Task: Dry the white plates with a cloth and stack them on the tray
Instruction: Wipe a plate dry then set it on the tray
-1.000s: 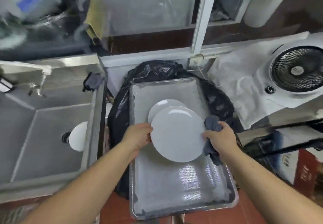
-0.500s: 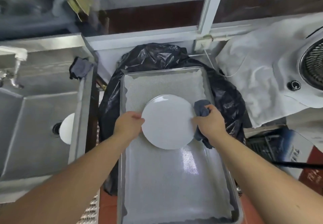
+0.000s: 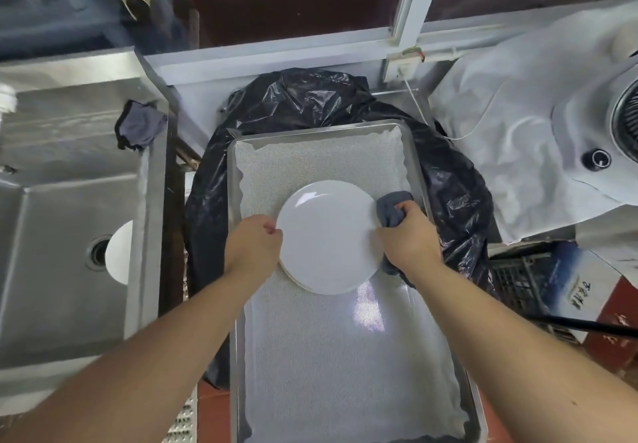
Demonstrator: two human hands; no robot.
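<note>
A white plate (image 3: 328, 239) lies on top of another white plate in the metal tray (image 3: 345, 356), which is lined with a mesh mat. My left hand (image 3: 253, 245) holds the top plate's left rim with curled fingers. My right hand (image 3: 409, 237) is at the plate's right rim and grips a bunched grey cloth (image 3: 392, 206). One more white plate (image 3: 119, 252) leans in the steel sink (image 3: 62, 270) on the left, partly hidden by the sink wall.
The tray rests on a bin lined with a black bag (image 3: 310, 104). A dark rag (image 3: 139, 126) hangs on the sink's rim. A cloth-covered fan (image 3: 552, 125) sits at the right, a dark crate (image 3: 521, 277) below it.
The plate I held tilted above the tray has come down onto the plate lying there. Both hands stayed at its rims, and the view shifted closer over the tray.
</note>
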